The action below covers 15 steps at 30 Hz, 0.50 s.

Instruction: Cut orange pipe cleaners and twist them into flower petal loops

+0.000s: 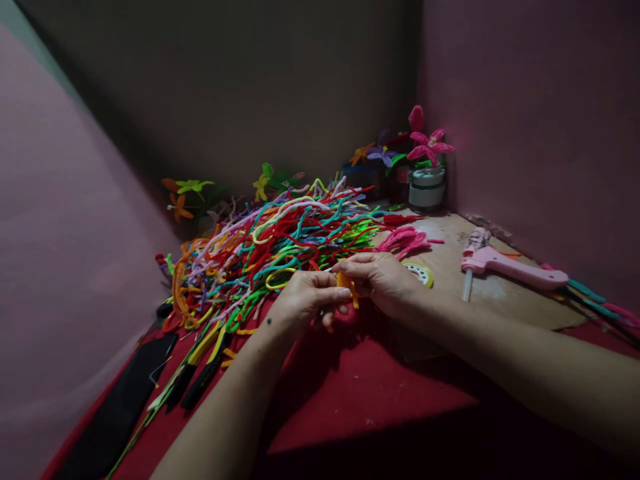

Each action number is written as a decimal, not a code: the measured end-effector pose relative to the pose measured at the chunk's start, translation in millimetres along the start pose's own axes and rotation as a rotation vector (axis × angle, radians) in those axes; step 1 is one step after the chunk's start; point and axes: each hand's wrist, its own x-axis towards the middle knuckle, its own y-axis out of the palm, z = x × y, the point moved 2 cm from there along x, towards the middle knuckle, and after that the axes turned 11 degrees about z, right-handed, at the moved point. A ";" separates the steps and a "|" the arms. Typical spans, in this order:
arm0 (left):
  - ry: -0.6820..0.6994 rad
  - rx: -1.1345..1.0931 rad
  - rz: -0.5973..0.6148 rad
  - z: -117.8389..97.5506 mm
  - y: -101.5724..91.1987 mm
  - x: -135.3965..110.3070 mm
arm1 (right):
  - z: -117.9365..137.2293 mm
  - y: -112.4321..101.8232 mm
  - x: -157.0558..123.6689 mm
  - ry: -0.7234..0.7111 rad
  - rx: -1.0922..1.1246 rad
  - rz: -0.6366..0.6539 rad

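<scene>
Left hand (310, 293) and right hand (387, 279) both pinch the orange strip (343, 281) between them, above the red cloth (360, 393). Shaping appears underway, unfinished; a formed pink flower (429, 147) stands beyond.

Pink glue gun (523, 268) lying on a tan board (530, 312) over on the right, with a fuzzy pink flower (429, 145) in a grey pot (427, 193) up behind it, upper right. Lower left's got a flat black thing (117, 407), can't tell what exactly, plus some yellow-and-black handles (200, 383) right beside it. Orange flower (180, 208) too, left of center.
</scene>
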 end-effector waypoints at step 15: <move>-0.050 -0.187 -0.004 3.2 -1.5 3.9 | -2.7 2.7 -1.3 -0.031 0.055 0.078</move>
